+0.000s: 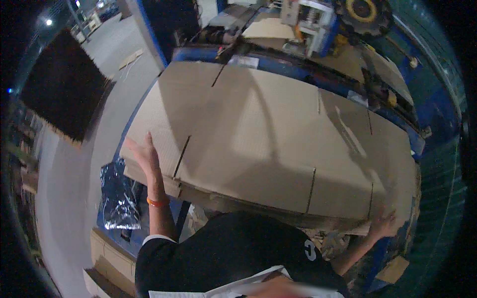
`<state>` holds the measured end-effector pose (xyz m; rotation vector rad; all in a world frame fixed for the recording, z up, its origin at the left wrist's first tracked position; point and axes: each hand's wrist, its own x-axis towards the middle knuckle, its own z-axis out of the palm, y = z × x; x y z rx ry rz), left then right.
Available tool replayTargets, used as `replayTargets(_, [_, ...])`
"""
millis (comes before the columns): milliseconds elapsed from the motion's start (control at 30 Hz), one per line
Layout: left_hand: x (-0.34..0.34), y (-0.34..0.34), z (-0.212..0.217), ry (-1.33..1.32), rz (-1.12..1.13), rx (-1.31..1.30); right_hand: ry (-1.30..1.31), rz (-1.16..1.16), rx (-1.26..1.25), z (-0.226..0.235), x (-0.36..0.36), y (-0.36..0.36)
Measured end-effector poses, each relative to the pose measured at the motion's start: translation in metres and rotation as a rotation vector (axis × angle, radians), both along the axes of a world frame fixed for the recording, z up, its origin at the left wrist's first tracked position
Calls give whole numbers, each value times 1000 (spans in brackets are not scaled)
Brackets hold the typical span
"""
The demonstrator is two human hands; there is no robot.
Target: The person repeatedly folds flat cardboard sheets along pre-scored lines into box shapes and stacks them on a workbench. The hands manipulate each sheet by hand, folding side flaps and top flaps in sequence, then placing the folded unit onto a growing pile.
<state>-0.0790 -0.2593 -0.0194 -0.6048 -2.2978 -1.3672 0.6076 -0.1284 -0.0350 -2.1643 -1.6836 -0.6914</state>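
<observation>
1. While the slotted cardboard sheet [283, 134] lies flat before you, your left hand [144, 155] is at its left end, fingers spread and unclenched.
2. Your right hand [383, 225] is at the sheet's near right corner; you cannot tell whether it grips.
3. Beyond the sheet stands a machine [314, 27]; shiny plastic [119, 201] lies to your left.

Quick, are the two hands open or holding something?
Left hand: open, at the left end of the cardboard.
Right hand: at its near right corner; can't tell if it grips.
</observation>
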Motion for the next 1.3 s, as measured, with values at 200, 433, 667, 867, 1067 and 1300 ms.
replayTargets(200, [-3,-24,-23,-109,97,-100,167,-128,-332,-73,80,-10])
replayTargets(433, [-1,-13,26,-115,37,-8,770,-317,-10,-38,6,-1])
replayTargets(667, [-30,-28,48,183,-356,882,1461,134,826,-18,-9,20])
replayTargets(867, [-85,-48,-12,-711,-615,933,1650,432,817,56,9,26])
replayTargets(1067, [-46,-58,-4,-553,-605,566,1067,363,524,76,-79,-76])
replayTargets(1300, [94,-17,24,30,-1235,-377,321,764,-197,28,-143,-89])
